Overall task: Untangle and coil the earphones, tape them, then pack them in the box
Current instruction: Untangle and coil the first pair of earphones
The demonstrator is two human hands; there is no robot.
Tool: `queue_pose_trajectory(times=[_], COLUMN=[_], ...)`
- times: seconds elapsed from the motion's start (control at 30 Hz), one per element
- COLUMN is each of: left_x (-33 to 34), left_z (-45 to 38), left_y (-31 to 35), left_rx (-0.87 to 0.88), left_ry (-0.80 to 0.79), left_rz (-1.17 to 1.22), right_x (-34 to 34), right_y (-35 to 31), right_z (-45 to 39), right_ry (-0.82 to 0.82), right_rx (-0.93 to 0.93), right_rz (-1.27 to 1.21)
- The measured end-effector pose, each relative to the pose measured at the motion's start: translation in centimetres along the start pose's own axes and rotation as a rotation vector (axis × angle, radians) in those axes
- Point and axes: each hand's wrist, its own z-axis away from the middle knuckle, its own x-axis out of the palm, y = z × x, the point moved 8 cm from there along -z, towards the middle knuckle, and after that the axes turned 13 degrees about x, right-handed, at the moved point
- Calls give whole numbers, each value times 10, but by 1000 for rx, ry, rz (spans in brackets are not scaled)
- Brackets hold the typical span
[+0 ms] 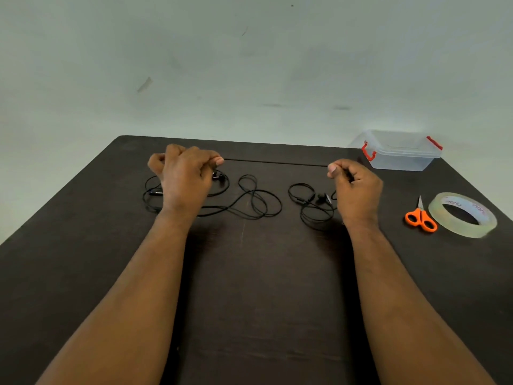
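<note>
thin black earphone cable (pixel 274 162) stretched taut left-to-right mid-frame, pinched between left hand (pixel 184 173) and right hand (pixel 354 187); loose loops below.

There is one view only, from a camera worn on the person's head. It looks forward and down over the dark worktop (pixel 249 273), from the near edge toward the pale wall (pixel 249 65) behind the far edge. Both forearms enter from the bottom and reach to the middle of the frame. The wide lens bends the worktop edges, and the camera stands rather near.
</note>
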Motion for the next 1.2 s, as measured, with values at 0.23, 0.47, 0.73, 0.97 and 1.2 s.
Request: queue_pose_trajectory(times=[0.23, 0.47, 0.73, 0.97, 1.2], left_x=[22, 32, 41, 20, 4], left_z=[1, 5, 6, 2, 3], left_y=[74, 87, 62, 19, -1], left_rx=[151, 159, 105, 37, -35], left_ry=[-82, -143, -191, -84, 8], left_rz=[112, 190, 214, 89, 40], right_x=[46, 79, 59, 28, 5], right_y=[-17, -43, -28, -9, 1], right_z=[18, 52, 37, 14, 2], right_ry=[-130, -421, -359, -242, -116], right_rx=[-204, -409, -177, 4, 40], right_rz=[745, 277, -9, -83, -47])
